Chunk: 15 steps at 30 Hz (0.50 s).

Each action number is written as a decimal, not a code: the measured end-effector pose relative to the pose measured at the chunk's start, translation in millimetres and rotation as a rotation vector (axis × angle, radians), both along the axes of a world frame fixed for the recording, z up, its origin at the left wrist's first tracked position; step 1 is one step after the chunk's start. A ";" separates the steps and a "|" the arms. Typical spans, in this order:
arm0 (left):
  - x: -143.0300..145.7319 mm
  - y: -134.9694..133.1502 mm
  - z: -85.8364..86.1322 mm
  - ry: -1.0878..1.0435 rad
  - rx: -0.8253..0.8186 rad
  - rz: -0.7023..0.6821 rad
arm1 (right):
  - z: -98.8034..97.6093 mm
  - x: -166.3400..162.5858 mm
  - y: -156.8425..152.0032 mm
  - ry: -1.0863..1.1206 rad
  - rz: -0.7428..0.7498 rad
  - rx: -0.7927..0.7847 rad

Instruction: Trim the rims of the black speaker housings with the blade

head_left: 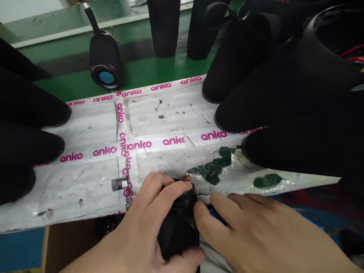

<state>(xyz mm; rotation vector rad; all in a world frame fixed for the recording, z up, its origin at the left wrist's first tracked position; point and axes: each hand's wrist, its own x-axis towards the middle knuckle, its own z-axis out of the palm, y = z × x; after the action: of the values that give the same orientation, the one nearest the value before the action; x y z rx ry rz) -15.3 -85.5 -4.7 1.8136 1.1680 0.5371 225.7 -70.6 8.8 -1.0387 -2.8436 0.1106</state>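
At the front edge of the padded table, my left hand (159, 212) wraps round a black part (180, 237) with a rounded dark end, perhaps a piece of a speaker. Its thumb lies over the near side and its fingers curl over the top. A small bit of red and yellow wire (187, 178) shows at the far rim. My right hand (250, 223) presses close against the right side of that part, fingers bent. Something blue (217, 215) shows beneath those fingers; what it is, I cannot make out.
Black fabric-covered tubes (244, 94) stand at the right, others (25, 98) at the left. A finished-looking black speaker (105, 60) with a strap sits behind. A small black label (120, 184) lies on the foam cover (167, 113), held by "anko" tape. A cardboard box (68, 242) is below.
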 end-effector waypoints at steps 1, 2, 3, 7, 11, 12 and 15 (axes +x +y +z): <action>1.9 0.6 0.2 0.013 0.014 -0.004 | -1.0 -0.1 0.6 -0.009 0.001 -0.007; 3.7 0.9 0.3 0.020 0.023 0.003 | -1.3 -0.4 1.5 -0.018 0.001 -0.021; 5.3 1.0 0.7 0.017 0.034 0.022 | -0.8 -1.0 2.4 -0.019 -0.003 -0.028; 8.8 1.8 6.1 0.026 0.022 0.057 | 8.8 -9.1 6.2 -0.005 -0.040 0.013; 10.5 5.8 13.2 0.038 -0.016 0.012 | 19.2 -24.4 10.7 -0.002 -0.049 0.078; 11.4 6.6 13.6 0.031 -0.009 0.016 | 20.7 -26.2 11.6 -0.001 -0.038 0.095; 12.8 7.2 12.2 0.022 -0.028 0.033 | 24.6 -17.1 9.6 -0.014 0.006 0.126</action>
<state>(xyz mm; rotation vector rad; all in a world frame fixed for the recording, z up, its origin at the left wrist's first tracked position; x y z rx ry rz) -2.5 -78.4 7.5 1.7832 1.2161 0.5189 208.6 -61.0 33.5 -1.0091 -2.8240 -0.0742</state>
